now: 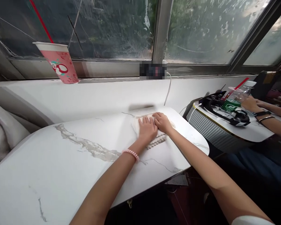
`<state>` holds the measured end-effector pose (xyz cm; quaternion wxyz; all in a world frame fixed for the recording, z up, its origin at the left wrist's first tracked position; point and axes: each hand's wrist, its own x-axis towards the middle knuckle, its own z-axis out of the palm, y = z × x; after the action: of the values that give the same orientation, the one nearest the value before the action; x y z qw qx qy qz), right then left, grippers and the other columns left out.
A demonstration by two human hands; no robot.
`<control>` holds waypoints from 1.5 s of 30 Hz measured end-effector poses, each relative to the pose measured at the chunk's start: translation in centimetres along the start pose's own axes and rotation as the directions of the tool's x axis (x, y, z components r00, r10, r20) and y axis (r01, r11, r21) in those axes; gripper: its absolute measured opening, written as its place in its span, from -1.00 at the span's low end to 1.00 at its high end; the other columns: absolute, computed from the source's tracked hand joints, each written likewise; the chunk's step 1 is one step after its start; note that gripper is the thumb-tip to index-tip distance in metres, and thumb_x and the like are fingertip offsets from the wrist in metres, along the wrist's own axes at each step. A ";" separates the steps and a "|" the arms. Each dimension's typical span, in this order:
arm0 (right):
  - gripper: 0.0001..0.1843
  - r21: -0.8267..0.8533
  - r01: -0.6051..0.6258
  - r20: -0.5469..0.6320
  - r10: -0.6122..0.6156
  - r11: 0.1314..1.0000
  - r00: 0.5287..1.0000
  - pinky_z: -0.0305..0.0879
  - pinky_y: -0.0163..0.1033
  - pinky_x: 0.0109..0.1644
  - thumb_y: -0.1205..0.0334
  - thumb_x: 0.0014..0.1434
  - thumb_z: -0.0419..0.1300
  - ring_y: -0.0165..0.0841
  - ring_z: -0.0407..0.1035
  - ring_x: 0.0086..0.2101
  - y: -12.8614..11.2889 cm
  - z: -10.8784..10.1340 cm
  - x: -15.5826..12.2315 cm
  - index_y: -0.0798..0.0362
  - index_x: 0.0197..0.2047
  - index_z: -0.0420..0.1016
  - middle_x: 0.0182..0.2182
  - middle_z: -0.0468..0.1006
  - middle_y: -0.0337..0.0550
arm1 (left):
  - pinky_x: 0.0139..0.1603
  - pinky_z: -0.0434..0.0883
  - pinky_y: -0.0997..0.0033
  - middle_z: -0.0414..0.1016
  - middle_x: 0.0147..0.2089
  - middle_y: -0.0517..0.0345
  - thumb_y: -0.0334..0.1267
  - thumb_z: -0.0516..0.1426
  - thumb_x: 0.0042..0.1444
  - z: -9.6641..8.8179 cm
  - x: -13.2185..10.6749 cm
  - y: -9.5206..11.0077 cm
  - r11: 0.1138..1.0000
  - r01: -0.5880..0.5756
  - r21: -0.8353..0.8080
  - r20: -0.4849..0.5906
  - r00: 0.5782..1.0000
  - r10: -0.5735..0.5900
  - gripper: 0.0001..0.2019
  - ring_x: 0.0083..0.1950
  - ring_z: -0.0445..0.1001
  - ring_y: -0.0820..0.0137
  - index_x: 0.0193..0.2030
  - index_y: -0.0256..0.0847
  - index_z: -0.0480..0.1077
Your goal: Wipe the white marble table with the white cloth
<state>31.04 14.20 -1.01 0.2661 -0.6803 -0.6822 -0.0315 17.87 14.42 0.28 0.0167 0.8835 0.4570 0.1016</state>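
A small cream cloth (157,140) with a braided-looking, scalloped edge lies on the white marble-patterned table (89,178). My left hand (148,128) rests flat on it, fingers stretched forward and slightly apart. A pink coiled band (131,153) circles my left wrist. Beside it, touching its index-finger side, my right hand (163,122) presses down on the cloth, its fingers a little bent. Both hands cover much of the cloth, so its full shape is hidden.
A pink paper cup (61,64) with a red straw stands on the window ledge. A cable (170,89) hangs from a blurred device (153,70). At right, another table holds a black headset (224,111) and a green-labelled bottle (235,100), beside another person's arms (269,114).
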 end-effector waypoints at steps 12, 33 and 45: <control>-0.63 0.004 -0.024 -0.039 0.024 1.000 0.999 0.20 0.01 0.16 0.24 0.32 -0.14 -0.14 0.26 0.07 -3.8 -5.1 -13.3 0.08 0.04 0.39 0.05 0.44 0.02 | 0.38 -0.01 -0.23 0.13 0.39 -0.37 -0.14 -0.16 0.35 -1.3 -11.5 4.5 0.986 -0.167 -0.001 -0.004 0.986 0.167 -0.43 0.42 0.06 -0.09 0.38 -0.48 0.11; -0.71 -0.009 -0.084 -0.024 0.084 0.996 0.996 0.18 0.00 0.09 0.28 0.27 -0.10 -0.15 0.25 0.00 -4.4 -2.6 -6.9 0.02 -0.06 0.39 -0.05 0.47 -0.03 | 0.39 -0.06 -0.21 0.13 0.40 -0.34 -0.18 -0.14 0.32 -0.9 -6.1 0.3 0.985 -0.156 -0.069 0.018 0.987 0.157 -0.43 0.43 0.05 -0.05 0.38 -0.48 0.10; -0.75 0.046 -0.122 -0.049 0.125 0.991 0.991 0.18 -0.05 0.09 0.34 0.24 -0.05 -0.15 0.28 -0.02 -3.8 3.9 6.2 -0.01 -0.13 0.42 -0.10 0.51 -0.05 | 0.42 -0.06 -0.03 0.23 0.36 -0.16 -0.21 -0.17 0.32 -0.3 4.1 -7.4 0.996 -0.020 -0.092 -0.053 0.999 0.015 -0.53 0.39 0.13 0.13 0.29 -0.31 0.22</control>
<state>26.59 21.14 -0.65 0.2999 -0.7143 -0.6321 -0.0180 14.20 22.00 0.37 0.0447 0.8827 0.4445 0.1457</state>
